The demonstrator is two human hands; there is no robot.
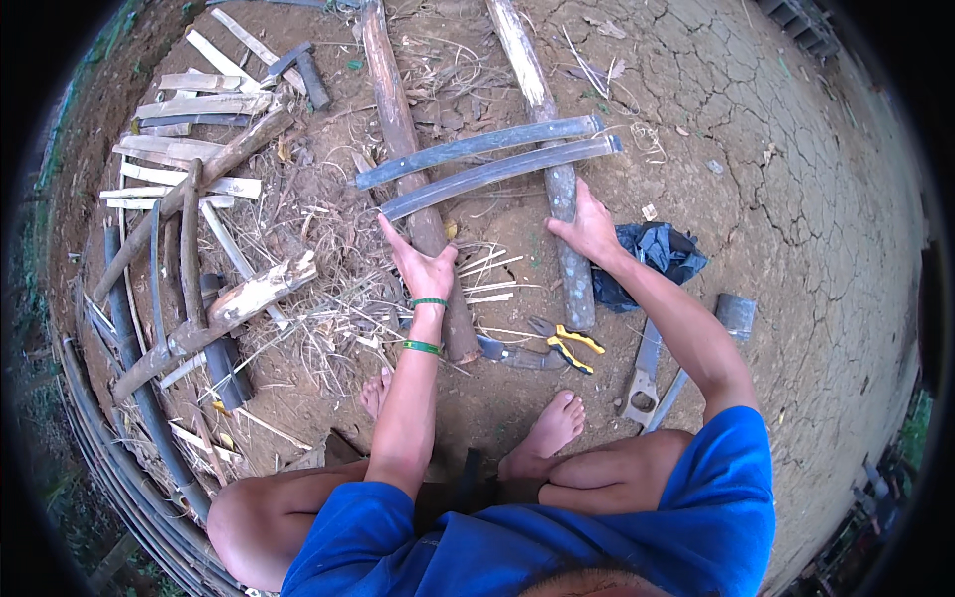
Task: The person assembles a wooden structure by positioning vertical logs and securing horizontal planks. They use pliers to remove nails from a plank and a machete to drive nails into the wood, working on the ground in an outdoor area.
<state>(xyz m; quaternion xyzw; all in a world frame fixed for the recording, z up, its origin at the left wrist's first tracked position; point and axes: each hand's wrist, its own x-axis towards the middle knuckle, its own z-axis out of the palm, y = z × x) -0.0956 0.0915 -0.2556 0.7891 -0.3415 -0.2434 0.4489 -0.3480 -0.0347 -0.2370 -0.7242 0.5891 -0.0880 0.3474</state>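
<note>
Two debarked wooden poles lie on the ground ahead of me, the left pole (395, 109) brown, the right pole (575, 279) paler. Across both rest two grey, slightly curved slats, a far slat (477, 147) and a near slat (502, 175). My left hand (426, 269) straddles the left pole just below the near slat, thumb and fingers on either side; one fingertip reaches that slat's left end. Around the right pole, below the slats, my right hand (589, 231) is closed, thumb on the left side. Some fingers of both hands are hidden.
Yellow-handled pliers (567, 345) and a dark blade (517, 353) lie near my feet. To the right are a black plastic bag (657, 259), a handsaw (643, 383) and a mallet-like tool (734, 316). Leftward lie a hammer (303, 75), split strips (204, 104) and a log frame (224, 308).
</note>
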